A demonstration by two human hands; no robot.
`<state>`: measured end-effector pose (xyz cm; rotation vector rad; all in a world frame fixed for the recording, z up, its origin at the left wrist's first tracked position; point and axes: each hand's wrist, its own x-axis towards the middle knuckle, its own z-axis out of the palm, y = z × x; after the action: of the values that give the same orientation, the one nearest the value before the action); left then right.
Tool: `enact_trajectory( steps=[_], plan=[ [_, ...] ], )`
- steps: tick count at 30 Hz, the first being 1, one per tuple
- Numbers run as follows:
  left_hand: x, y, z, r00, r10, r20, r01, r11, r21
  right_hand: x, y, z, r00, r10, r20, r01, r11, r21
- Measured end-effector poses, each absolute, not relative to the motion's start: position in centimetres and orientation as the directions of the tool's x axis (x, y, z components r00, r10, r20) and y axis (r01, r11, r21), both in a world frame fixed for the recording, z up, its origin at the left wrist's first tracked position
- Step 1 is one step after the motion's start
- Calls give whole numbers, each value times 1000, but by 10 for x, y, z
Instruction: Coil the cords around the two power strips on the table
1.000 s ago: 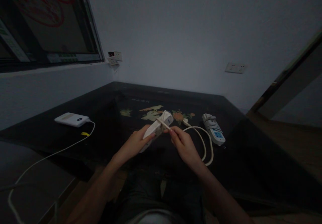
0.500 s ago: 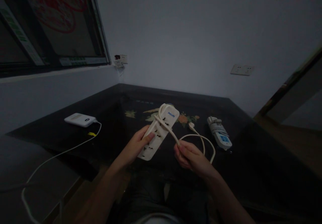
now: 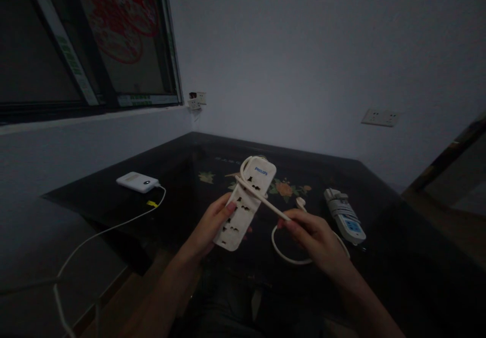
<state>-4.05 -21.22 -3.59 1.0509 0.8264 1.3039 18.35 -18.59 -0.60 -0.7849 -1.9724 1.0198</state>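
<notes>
A white Philips power strip (image 3: 243,211) is tilted above the dark table, its sockets facing me. My left hand (image 3: 212,224) is closed around its lower left side, thumb on the front. The strip's white power cord (image 3: 261,196) loops over the upper end and crosses the face. My right hand (image 3: 309,234) pinches this cord to the right of the strip. Past my fingers, the cord hangs in a wide curve, and its plug (image 3: 300,204) rests on the table behind my right hand.
A second power strip (image 3: 351,226), its grey cord wound around it, lies at the right. On the left sits a white device (image 3: 137,181) with a cable running off the edge of the black table (image 3: 174,161). Wall sockets (image 3: 380,117) and a window (image 3: 125,34) are behind.
My right hand has drawn the cord farther right, stretching it straighter across the strip. The cord's loose loop now hangs lower. The whole view has shifted slightly.
</notes>
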Motion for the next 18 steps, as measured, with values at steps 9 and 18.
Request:
enact_trajectory(
  steps=[9,18],
  plan=[
    [-36,-201,-43,-72,984,162,-337,-177,925,180,-201,56,-499,577,647,387,816,-429],
    [-33,-208,-7,3,961,275,-559,-227,798,173,-194,60,-559,60,827,520,802,293]
  ],
)
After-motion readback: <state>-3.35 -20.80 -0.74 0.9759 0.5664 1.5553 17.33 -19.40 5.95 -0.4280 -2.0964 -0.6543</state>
